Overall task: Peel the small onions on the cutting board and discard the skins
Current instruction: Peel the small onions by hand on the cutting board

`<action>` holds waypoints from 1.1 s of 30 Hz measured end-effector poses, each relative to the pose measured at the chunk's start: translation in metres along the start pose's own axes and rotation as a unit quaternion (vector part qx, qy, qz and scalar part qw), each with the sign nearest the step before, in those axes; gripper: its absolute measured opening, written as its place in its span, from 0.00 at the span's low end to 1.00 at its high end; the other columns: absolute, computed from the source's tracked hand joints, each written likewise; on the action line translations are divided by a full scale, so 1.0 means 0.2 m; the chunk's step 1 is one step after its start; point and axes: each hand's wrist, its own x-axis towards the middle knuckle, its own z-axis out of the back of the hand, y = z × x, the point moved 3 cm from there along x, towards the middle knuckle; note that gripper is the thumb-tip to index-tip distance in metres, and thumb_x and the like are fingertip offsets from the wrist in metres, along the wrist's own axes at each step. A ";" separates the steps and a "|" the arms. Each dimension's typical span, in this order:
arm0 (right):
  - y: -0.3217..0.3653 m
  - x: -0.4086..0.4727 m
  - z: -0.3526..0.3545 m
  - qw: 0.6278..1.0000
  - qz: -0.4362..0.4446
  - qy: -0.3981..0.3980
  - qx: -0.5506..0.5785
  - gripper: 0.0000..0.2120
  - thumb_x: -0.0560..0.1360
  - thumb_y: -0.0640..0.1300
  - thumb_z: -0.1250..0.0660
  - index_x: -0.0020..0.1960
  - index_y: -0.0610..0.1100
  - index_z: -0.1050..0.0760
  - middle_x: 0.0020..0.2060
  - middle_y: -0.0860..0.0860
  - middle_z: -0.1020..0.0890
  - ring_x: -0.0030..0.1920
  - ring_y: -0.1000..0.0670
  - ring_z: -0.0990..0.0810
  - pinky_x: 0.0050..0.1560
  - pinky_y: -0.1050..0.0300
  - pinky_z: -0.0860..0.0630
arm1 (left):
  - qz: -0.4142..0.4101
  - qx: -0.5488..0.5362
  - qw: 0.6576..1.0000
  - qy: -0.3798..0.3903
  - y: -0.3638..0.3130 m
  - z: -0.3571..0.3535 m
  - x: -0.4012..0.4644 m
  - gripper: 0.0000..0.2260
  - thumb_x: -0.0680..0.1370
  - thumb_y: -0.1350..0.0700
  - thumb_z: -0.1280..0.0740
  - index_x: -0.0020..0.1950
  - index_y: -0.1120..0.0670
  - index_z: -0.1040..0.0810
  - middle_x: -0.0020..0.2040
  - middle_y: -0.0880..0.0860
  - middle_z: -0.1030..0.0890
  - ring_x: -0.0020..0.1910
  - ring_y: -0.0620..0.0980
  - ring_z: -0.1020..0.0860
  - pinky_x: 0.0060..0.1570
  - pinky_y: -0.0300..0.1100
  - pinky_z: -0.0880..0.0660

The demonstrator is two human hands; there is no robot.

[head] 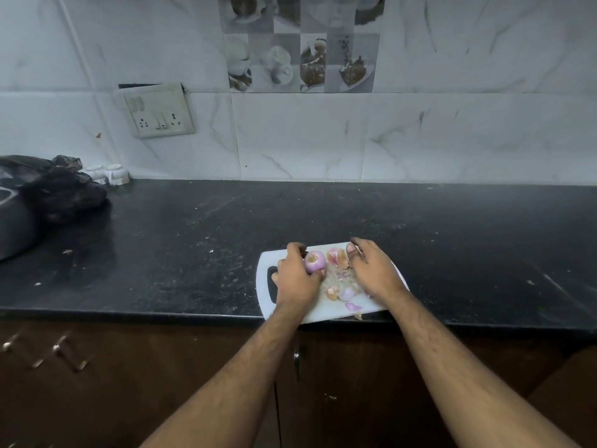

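Gripping a peeled pink onion (314,261) with my left hand (295,277), fingers curled round it, just above the white cutting board (262,270) at lower centre of frame. Moving right: loose skins (337,257) sit on the board's middle, more scraps (342,294) nearer the front edge. My right hand (374,270) is over the skin pile, fingertips bent down onto it; can't tell if it pinches a piece or just touches. Board overhangs the black counter (161,253) edge slightly. Risk: sweeping skins rightward or forward could push them off the counter lip; slick onion could slip from my left hand.
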 end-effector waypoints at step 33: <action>0.14 -0.04 -0.16 0.978 0.145 -0.076 -0.130 0.04 0.79 0.41 0.34 0.48 0.46 0.20 0.46 0.53 0.20 0.51 0.49 0.28 0.52 0.49 0.28 | -0.024 -0.028 0.999 0.000 0.02 -0.01 0.01 0.19 0.67 0.54 0.18 0.48 0.47 0.26 0.52 0.47 0.21 0.52 0.48 0.22 0.60 0.54 0.25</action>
